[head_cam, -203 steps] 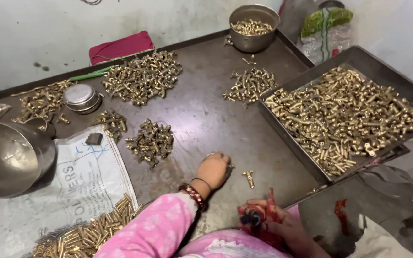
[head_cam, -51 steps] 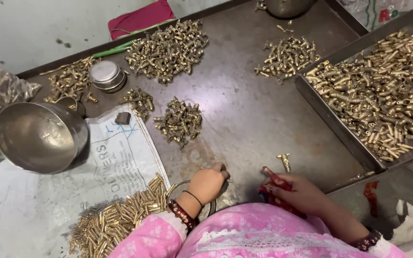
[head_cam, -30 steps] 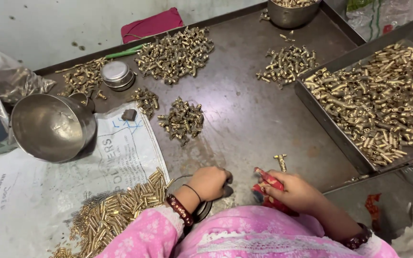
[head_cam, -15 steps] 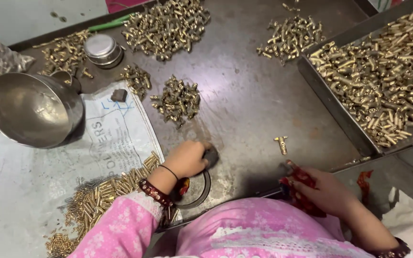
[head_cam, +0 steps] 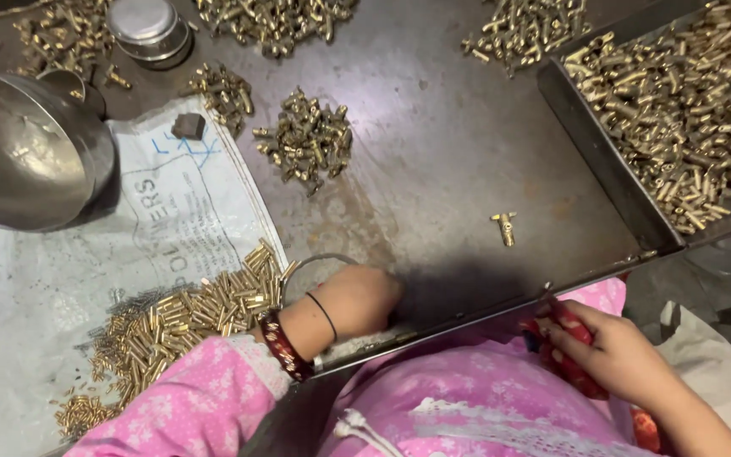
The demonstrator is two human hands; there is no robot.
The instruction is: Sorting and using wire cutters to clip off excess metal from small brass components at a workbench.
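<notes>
The left hand (head_cam: 357,300), curled knuckles-up over a small round tin (head_cam: 319,262) at the metal tray's (head_cam: 467,169) near edge, could nudge it off; its grip is hidden; the right hand (head_cam: 615,355) pinches red cloth (head_cam: 564,326) below that edge.

Two hands are showing: the left hand (head_cam: 357,300) and the right hand (head_cam: 615,355). One large steel bowl (head_cam: 19,152) is sitting on the desk (head_cam: 442,161), and one small round tin (head_cam: 150,25) is standing above it. One metal tray (head_cam: 602,161) is holding brass parts too many to count. One single brass fitting (head_cam: 505,228) is lying alone. Five loose heaps of brass pieces are showing on the bare desk, the nearest being the middle heap (head_cam: 306,140). One spread of brass pins (head_cam: 188,317) is lying on one printed sack (head_cam: 154,220). One small dark block (head_cam: 188,125) is resting there.
</notes>
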